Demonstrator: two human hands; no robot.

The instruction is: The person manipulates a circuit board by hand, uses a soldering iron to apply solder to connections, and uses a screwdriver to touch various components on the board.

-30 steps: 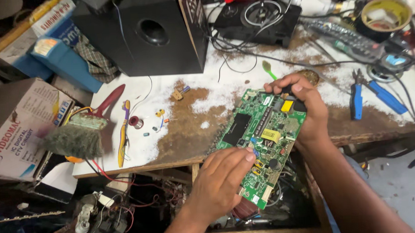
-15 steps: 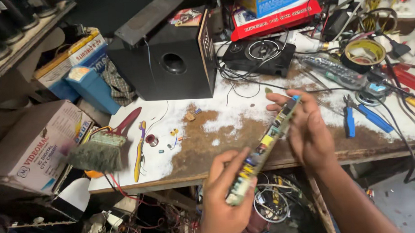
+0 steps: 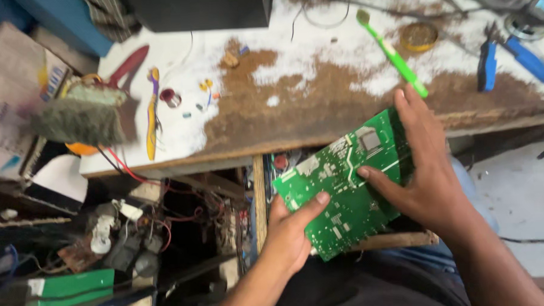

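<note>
Both hands grip a green circuit board [image 3: 345, 186]: left hand [image 3: 290, 240] at its seven o'clock, right hand [image 3: 429, 171] at three, below the workbench [image 3: 318, 85] edge.

Looks like a small electronics repair workshop, pretty cramped and messy. Worn workbench [image 3: 270, 111] with white coating flaked off down to brown wood. Scattered across it: blue-handled pliers [image 3: 510, 57], a green toothbrush [image 3: 395, 55], a round tin [image 3: 418, 36], tiny loose components [image 3: 206, 89], a red-handled tool [image 3: 127, 64] and a dusty brush [image 3: 81, 117]. Black speaker box [image 3: 200, 7] parked at the back edge. Underneath, a tangle of wires [image 3: 159, 193], old parts and another green board [image 3: 69, 290]. Cardboard box [image 3: 5, 114] off to the side. Green circuit board [image 3: 345, 180] held over the lap, solder side up.
</note>
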